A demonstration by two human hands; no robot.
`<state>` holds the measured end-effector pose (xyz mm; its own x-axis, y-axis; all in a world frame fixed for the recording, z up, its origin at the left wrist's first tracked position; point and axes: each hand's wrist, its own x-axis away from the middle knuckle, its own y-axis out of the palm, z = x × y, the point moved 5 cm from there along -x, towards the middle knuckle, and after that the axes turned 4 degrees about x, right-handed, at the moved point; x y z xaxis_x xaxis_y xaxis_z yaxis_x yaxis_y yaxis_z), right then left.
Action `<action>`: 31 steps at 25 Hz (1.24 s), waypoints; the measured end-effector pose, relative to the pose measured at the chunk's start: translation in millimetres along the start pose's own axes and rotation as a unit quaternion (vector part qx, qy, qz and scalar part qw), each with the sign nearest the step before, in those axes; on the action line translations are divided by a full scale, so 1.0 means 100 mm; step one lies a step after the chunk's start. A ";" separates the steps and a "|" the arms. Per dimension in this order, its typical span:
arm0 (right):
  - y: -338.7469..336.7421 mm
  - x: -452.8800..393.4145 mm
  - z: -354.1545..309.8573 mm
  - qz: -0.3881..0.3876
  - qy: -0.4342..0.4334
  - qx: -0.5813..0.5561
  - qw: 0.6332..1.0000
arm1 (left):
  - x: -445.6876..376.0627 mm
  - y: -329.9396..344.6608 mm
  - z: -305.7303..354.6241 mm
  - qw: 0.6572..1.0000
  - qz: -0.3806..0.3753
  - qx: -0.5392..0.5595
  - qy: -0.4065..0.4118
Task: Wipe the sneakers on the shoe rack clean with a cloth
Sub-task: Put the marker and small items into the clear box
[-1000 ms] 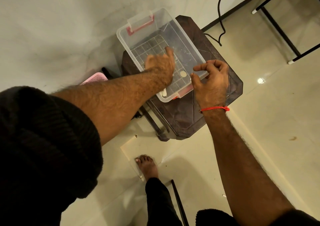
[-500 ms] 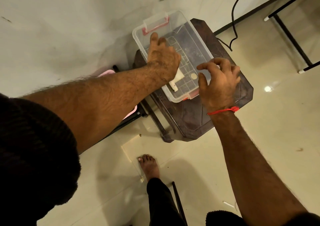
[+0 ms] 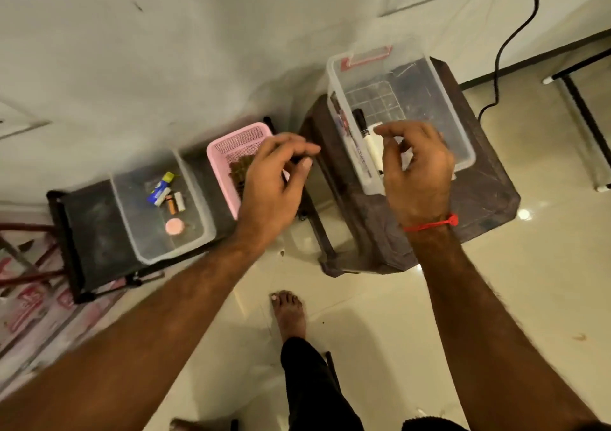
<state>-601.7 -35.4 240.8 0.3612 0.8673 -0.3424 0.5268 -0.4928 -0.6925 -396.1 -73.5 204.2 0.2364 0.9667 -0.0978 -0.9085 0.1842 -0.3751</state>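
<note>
From the head camera, the person is looking down at a shiny tiled floor [image 3: 429, 315] beside a pale wall [image 3: 165, 50].

The left hand [image 3: 274, 179] is hanging in the air at about 10 o'clock from the middle of the view, over the edge of a pink basket [image 3: 228, 146]. Its fingers are loosely bent and it is holding nothing that can be seen, though something small and dark is showing near its fingertips and it is too blurry to tell.

The right hand [image 3: 416, 169] is hanging at about 1 o'clock, over the near end of a clear plastic box [image 3: 463, 126]. Its fingers are curling loosely and holding nothing. A red thread [image 3: 429, 225] is going around its wrist.

Inside that box a black marker [image 3: 360, 123] is lying next to something white. The box is sitting on a dark brown stool [image 3: 489, 205].

At 9 o'clock another clear tub [image 3: 198, 205] is holding small tubes and a round pink thing [image 3: 174, 227].

A black cable [image 3: 506, 43] is hanging at 1 o'clock. A bare foot [image 3: 289, 311] is standing at 6 o'clock.

The sneakers and the cloth are not showing anywhere here.
</note>
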 end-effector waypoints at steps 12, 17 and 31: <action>2.39 2.52 -2.35 -0.480 -0.108 -0.153 0.857 | 3.08 -2.26 -1.55 0.910 0.261 -0.018 -0.322; 3.06 4.18 -3.34 -0.627 -0.189 -0.103 0.749 | 4.84 -3.13 -2.10 0.836 0.313 0.026 -0.451; 3.42 8.69 -4.11 -0.780 -0.476 0.045 0.404 | 9.26 -2.19 -2.70 0.413 0.656 0.139 -0.616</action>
<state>208.4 520.7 -32.5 -0.8381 -0.2261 0.4965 -0.5030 0.6727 -0.5426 115.0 733.5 -52.7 -0.7213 -0.4093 0.5588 -0.0201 -0.7940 -0.6076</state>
